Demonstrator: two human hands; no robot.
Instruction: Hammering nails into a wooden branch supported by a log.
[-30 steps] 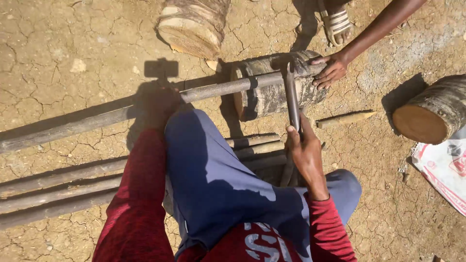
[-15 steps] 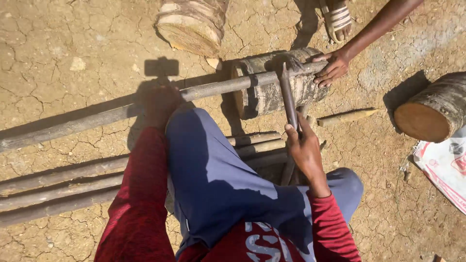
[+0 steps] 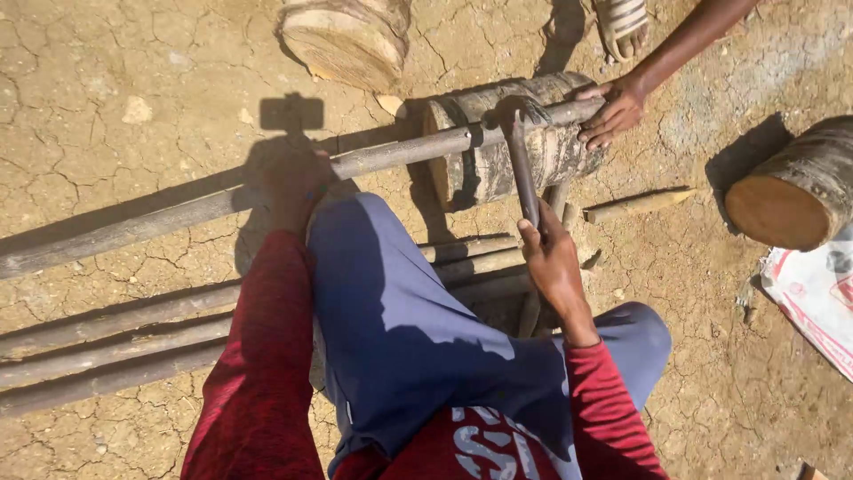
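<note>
At the far left, several long wooden poles point(image 3: 107, 342) are laid side by side on the cracked dry ground point(image 3: 115, 151), and above them one long pole point(image 3: 222, 203) is stretched slantwise toward the upper right. This pole is pressed down by the left hand point(image 3: 298, 182), which lies in deep shadow near the raised knee; the fingers appear wrapped over the pole, though how tightly cannot be told. A cut log round point(image 3: 346, 36) is seen lying at the top, well apart from the hands.

Further right, the pole's end is rested across a short bark-covered log point(image 3: 551, 151) that serves as a block. A hammer point(image 3: 522, 164) is held upright by the right hand point(image 3: 553, 262), the fingers closed firmly around the lower handle, and its metal head is set against the pole on top of the log. Short pole ends point(image 3: 471, 267) are seen between the hand and the blue trouser leg.

At the right end of the log, the pole's tip is steadied by another person's hand point(image 3: 613, 111), its fingers curled against the log's end, and a sandalled foot point(image 3: 622, 22) is seen above it. A short wooden stake point(image 3: 635, 204) lies just beside the log. At the far right, a second log round point(image 3: 791, 191) and a white sack point(image 3: 813, 298) are lying near each other.
</note>
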